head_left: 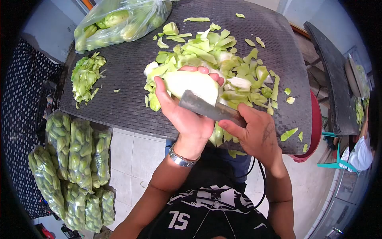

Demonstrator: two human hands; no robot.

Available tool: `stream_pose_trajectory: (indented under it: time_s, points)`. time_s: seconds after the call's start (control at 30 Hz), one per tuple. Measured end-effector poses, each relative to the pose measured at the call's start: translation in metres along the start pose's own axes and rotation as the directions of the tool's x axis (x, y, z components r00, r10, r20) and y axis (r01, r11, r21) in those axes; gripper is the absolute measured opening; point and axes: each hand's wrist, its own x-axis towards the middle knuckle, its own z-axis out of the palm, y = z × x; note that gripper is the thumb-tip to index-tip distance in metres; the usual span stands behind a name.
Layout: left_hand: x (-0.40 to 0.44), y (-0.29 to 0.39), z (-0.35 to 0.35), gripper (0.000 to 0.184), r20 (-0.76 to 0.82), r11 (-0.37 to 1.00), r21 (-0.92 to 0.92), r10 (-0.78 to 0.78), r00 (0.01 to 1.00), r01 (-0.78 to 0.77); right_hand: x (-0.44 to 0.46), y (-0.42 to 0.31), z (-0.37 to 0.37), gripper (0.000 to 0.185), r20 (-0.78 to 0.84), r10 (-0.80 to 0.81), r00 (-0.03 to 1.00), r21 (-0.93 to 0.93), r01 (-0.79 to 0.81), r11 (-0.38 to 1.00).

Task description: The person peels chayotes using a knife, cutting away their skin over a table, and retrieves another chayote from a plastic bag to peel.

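Note:
My left hand (pixel 187 113), palm up with a metal watch on the wrist, cradles a peeled, whitish-green oval fruit or vegetable (pixel 193 84). Its fingertips curl over the far side. My right hand (pixel 256 133) grips a short knife (pixel 203 106) with a broad grey blade, which lies across the near side of the peeled piece. Part of the handle is hidden in the fingers. Beneath and beyond both hands, a heap of pale green peelings (pixel 207 51) spreads over the dark woven tabletop (pixel 127 83). A few thicker whitish pieces (pixel 240 83) lie among them.
A clear plastic bag (pixel 123 24) of green produce stands at the table's far left. Near it sits a small pile of shreds (pixel 86 77). Several filled bags (pixel 79 151) rest below on the left. A red tub (pixel 315 119) shows past the right edge.

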Motion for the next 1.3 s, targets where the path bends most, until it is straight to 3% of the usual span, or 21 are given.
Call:
stream_pose_trajectory:
  time_s: [0.2,0.3,0.4,0.5,0.6,0.63,0.7,0.8,0.83,0.9,0.93,0.97,1.03,1.07,1.2,1.3]
  points:
    - [-0.001,-0.015,0.003,0.069,-0.047,0.963,0.077,0.263,0.964,-0.259,0.001,0.001,0.002,0.065,-0.010,-0.035,0.999,-0.035,0.034,0.999]
    - [-0.001,-0.012,0.001,0.070,-0.015,0.976,0.065,0.207,0.978,-0.206,0.001,0.003,0.003,0.066,-0.008,-0.042,0.999,-0.041,0.041,0.998]
    - [-0.002,-0.020,0.015,0.073,-0.079,0.937,0.158,0.325,0.942,-0.310,0.001,0.003,0.003,0.066,-0.036,-0.054,0.998,-0.045,0.053,0.998]
    - [-0.001,-0.025,0.024,0.075,-0.158,0.933,0.166,0.345,0.925,-0.319,0.000,0.000,0.001,0.063,-0.052,-0.033,0.998,-0.093,0.028,0.995]
    - [0.004,-0.026,0.015,0.075,-0.131,0.939,0.148,0.330,0.935,-0.311,-0.001,-0.001,0.002,0.059,-0.083,-0.036,0.996,-0.118,0.026,0.993]
    - [0.006,-0.024,0.013,0.075,-0.101,0.951,0.140,0.291,0.952,-0.276,-0.002,-0.001,0.003,0.058,-0.097,-0.041,0.994,-0.115,0.030,0.993]
    - [0.011,-0.014,0.008,0.075,-0.039,0.970,0.128,0.213,0.976,-0.207,-0.004,0.002,-0.011,0.052,0.126,-0.024,0.992,0.049,0.018,0.999]
    - [0.034,0.017,-0.014,0.073,-0.005,1.000,0.012,-0.013,1.000,0.013,-0.009,0.017,-0.031,0.041,0.364,0.066,0.929,0.316,-0.190,0.930]
    - [0.035,0.021,-0.011,0.074,-0.107,0.995,0.052,-0.083,0.991,0.089,-0.009,0.022,-0.036,0.037,0.430,0.098,0.897,0.391,-0.283,0.876]
    - [0.035,0.028,-0.003,0.076,-0.320,0.962,0.107,-0.206,0.925,0.251,-0.011,0.024,-0.041,0.035,0.431,0.130,0.893,0.498,-0.355,0.791]
    - [0.035,0.030,-0.011,0.073,-0.240,0.944,0.054,-0.303,0.922,0.325,-0.008,0.018,-0.046,0.036,0.440,0.178,0.880,0.546,-0.419,0.726]
    - [0.035,0.030,-0.009,0.068,-0.270,0.930,0.078,-0.327,0.906,0.358,-0.004,0.015,-0.049,0.037,0.451,0.224,0.864,0.589,-0.476,0.653]
    - [0.031,0.029,0.003,0.059,-0.330,0.896,0.120,-0.371,0.868,0.428,0.001,0.016,-0.047,0.036,0.413,0.291,0.863,0.522,-0.486,0.701]
    - [0.029,0.029,0.002,0.048,-0.305,0.910,0.088,-0.363,0.880,0.406,0.002,0.019,-0.042,0.036,0.383,0.298,0.874,0.507,-0.469,0.723]
    - [0.023,0.025,0.000,0.043,-0.237,0.939,0.214,-0.219,0.947,0.270,0.006,-0.002,-0.039,0.030,0.314,0.336,0.888,0.451,-0.450,0.771]
    - [0.023,0.022,0.001,0.041,-0.238,0.944,0.249,-0.158,0.958,0.217,-0.001,-0.008,-0.022,0.024,0.074,0.142,0.987,0.232,-0.156,0.960]
